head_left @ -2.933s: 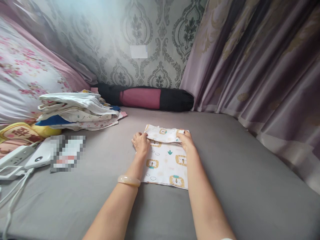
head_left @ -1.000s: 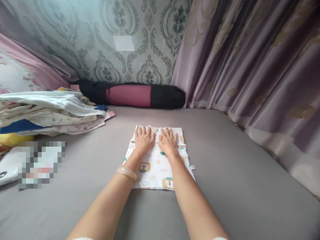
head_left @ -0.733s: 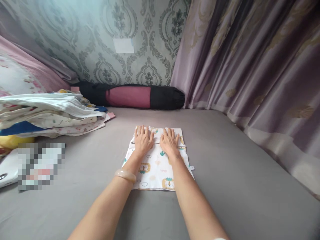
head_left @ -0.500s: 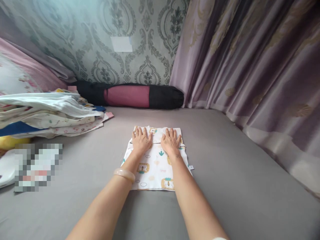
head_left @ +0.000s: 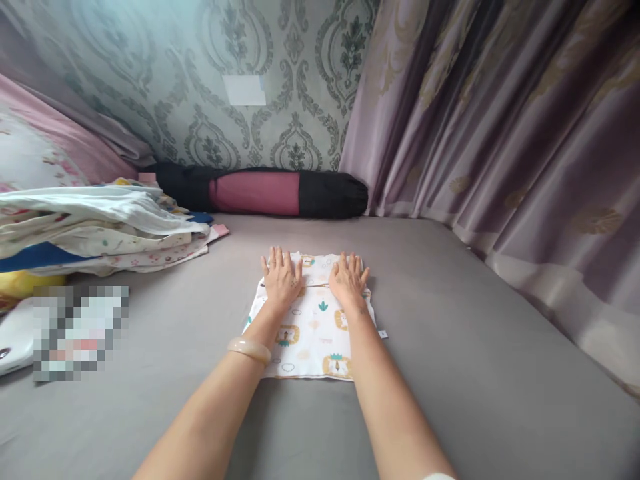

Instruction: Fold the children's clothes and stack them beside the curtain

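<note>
A white cloth garment (head_left: 313, 333) printed with lions, clouds and green plants lies folded on a grey bed sheet (head_left: 440, 333). Its far end is turned over in a band, and a small white tag sticks out at the right side. On the left part of that band my left hand (head_left: 283, 277) rests flat, fingers spread, with a pale bangle (head_left: 249, 350) on the forearm. My right hand (head_left: 349, 280) lies flat on the band's right part, fingers apart. Neither hand grips the fabric.
A heap of clothes (head_left: 110, 223) lies at the left, with a blurred flat item (head_left: 83, 333) and a white object (head_left: 17, 340) nearer me. A black and maroon long bag (head_left: 260, 193) lies along the wall. Purple curtains (head_left: 475, 120) hang at the right.
Both hands have slid slightly outward along the folded band, my right hand to the right and my left hand a little left and away. The garment stays in place.
</note>
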Action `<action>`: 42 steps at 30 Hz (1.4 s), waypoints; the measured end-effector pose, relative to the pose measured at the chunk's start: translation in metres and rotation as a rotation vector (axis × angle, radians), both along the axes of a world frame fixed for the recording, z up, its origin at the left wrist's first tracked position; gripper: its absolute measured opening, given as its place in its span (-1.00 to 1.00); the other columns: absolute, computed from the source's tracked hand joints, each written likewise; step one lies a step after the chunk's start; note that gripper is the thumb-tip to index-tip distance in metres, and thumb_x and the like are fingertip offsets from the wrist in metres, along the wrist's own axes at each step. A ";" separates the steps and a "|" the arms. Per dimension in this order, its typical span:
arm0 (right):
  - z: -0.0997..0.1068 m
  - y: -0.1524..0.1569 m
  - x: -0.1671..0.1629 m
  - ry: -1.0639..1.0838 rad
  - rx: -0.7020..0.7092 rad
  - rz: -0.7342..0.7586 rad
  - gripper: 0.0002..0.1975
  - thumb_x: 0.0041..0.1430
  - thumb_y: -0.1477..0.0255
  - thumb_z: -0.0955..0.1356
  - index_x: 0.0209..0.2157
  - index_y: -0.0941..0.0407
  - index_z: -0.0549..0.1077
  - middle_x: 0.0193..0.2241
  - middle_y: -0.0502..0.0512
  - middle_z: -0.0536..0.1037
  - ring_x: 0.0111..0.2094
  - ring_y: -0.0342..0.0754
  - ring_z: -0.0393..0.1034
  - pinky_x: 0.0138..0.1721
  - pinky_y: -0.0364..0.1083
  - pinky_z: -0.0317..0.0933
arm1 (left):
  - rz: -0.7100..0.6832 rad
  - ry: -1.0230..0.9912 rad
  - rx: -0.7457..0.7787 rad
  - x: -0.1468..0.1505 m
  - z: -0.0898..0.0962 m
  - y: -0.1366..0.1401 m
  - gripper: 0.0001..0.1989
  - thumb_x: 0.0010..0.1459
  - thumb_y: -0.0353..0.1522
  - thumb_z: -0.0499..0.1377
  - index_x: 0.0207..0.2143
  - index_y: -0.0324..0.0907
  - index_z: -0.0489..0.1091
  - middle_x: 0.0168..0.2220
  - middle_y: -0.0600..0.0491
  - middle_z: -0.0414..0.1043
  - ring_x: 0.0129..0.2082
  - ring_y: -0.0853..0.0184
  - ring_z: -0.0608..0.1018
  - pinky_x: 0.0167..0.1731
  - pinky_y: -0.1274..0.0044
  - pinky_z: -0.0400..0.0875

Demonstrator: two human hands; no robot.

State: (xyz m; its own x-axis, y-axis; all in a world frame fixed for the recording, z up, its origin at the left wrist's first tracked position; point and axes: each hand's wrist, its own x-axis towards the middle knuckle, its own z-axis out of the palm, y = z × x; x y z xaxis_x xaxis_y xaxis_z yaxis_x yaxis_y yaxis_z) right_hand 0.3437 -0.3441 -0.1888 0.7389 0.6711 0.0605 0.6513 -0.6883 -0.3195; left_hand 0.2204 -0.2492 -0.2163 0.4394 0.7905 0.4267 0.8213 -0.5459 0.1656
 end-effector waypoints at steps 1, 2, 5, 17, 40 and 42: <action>0.000 -0.001 0.002 -0.011 0.007 -0.027 -0.42 0.40 0.31 -0.01 0.36 0.20 0.04 0.39 0.26 -0.04 0.40 0.14 -0.26 0.32 0.24 -0.37 | 0.007 -0.008 -0.001 0.000 -0.001 0.001 -0.36 0.36 -0.14 -0.24 0.24 -0.39 0.23 0.34 -0.27 0.08 0.38 0.04 0.03 0.33 0.14 -0.18; -0.001 -0.002 0.003 -0.014 0.006 -0.051 -0.41 0.40 0.30 -0.01 0.36 0.23 0.04 0.39 0.28 -0.04 0.39 0.15 -0.25 0.31 0.24 -0.36 | 0.024 -0.007 -0.025 0.000 -0.002 0.002 -0.35 0.36 -0.13 -0.23 0.25 -0.41 0.22 0.33 -0.29 0.08 0.38 0.01 0.05 0.32 0.13 -0.16; -0.007 -0.002 0.007 -0.008 -0.023 -0.104 -0.39 0.39 0.29 0.00 0.34 0.32 0.06 0.37 0.33 -0.01 0.38 0.16 -0.18 0.31 0.21 -0.29 | 0.091 0.030 -0.141 0.002 -0.006 0.005 -0.30 0.33 -0.10 -0.19 0.25 -0.51 0.19 0.31 -0.39 0.09 0.33 -0.08 0.14 0.29 0.11 -0.03; -0.009 0.001 0.010 0.004 -0.100 -0.110 -0.38 0.40 0.30 -0.01 0.35 0.36 0.03 0.38 0.37 -0.05 0.38 0.17 -0.18 0.30 0.18 -0.24 | 0.092 0.110 -0.214 0.003 -0.006 0.012 -0.25 0.31 -0.06 -0.20 0.26 -0.53 0.15 0.32 -0.43 0.04 0.31 -0.13 0.16 0.24 0.11 0.06; 0.001 -0.005 0.024 -0.032 -0.160 0.484 -0.46 0.41 0.21 0.03 0.36 -0.07 0.04 0.41 0.06 -0.13 0.41 0.07 -0.36 0.32 0.26 -0.44 | -0.461 0.274 -0.141 -0.017 -0.010 0.041 -0.44 0.36 -0.09 -0.16 0.35 0.01 0.04 0.37 -0.03 0.06 0.36 0.03 0.09 0.28 0.01 -0.15; 0.002 -0.005 0.024 -0.027 -0.166 0.484 -0.46 0.41 0.21 0.04 0.36 -0.05 0.05 0.41 0.07 -0.12 0.41 0.09 -0.35 0.32 0.27 -0.42 | -0.470 0.252 -0.121 -0.019 -0.008 0.039 -0.45 0.36 -0.09 -0.16 0.34 0.00 0.07 0.36 -0.03 0.08 0.35 0.03 0.11 0.28 0.01 -0.14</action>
